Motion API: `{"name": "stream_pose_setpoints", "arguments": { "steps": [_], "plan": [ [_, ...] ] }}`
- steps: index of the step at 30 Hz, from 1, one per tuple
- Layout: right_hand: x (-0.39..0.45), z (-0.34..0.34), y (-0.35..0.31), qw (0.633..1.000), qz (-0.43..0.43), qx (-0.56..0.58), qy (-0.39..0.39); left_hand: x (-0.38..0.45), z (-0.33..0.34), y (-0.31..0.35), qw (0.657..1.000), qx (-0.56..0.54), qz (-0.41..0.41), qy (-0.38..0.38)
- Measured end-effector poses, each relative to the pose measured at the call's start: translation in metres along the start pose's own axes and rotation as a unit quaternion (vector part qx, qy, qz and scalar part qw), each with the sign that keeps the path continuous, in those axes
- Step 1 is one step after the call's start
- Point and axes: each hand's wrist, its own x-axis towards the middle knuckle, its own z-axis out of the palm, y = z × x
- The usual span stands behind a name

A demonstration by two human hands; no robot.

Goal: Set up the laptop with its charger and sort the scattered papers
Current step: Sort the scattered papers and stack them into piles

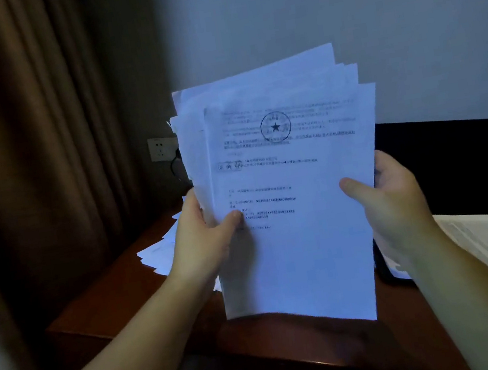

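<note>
Dim brown curtains back a reddish wooden desk [102,304]. Left hand [204,238] and right hand [393,197] each pinch an uneven sheaf of white printed papers [286,178], upright at centre. Loose white sheets [159,254] at nine o'clock remain unsorted; the dark open laptop [442,167] stands at three o'clock.

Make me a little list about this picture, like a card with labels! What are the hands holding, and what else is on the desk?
left hand: grips the left edge of the paper stack
right hand: grips the stack's right edge
paper stack: held upright above the desk, sheets uneven at the top
front sheet: printed text, round star stamp
loose papers: lying on the desk, left
laptop: open, screen dark, right
wall socket: something plugged in
</note>
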Motion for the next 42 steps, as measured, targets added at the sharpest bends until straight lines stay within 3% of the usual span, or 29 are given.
{"name": "stream_pose_setpoints", "arguments": {
  "steps": [9,13,18,23,30,35,38,42],
  "plan": [
    [-0.040,-0.008,0.027,0.997,0.073,-0.013,0.011,-0.043,0.015,-0.021,0.998,0.057,-0.018,0.035],
    [-0.039,-0.010,0.019,0.998,0.065,0.008,0.012,-0.043,0.020,-0.016,0.997,0.047,0.002,0.068],
    [-0.043,-0.019,0.024,0.990,0.127,0.012,-0.059,-0.053,0.018,-0.029,0.995,0.077,-0.033,0.051],
    [-0.049,-0.034,0.032,0.972,0.135,-0.139,-0.132,-0.064,0.013,-0.054,0.986,0.139,-0.086,-0.017],
    [-0.046,-0.044,0.021,0.943,0.107,-0.271,-0.163,-0.058,0.020,-0.042,0.981,0.162,-0.104,-0.033],
    [-0.042,-0.052,0.012,0.953,0.099,-0.253,-0.138,-0.046,0.033,-0.026,0.981,0.173,-0.078,-0.041],
    [-0.038,-0.061,0.013,0.970,0.113,-0.196,-0.091,-0.038,0.041,-0.015,0.983,0.145,-0.109,-0.028],
    [-0.037,-0.074,0.024,0.984,0.142,-0.107,-0.017,-0.032,0.060,-0.005,0.973,-0.035,-0.227,0.006]
  ]
}}
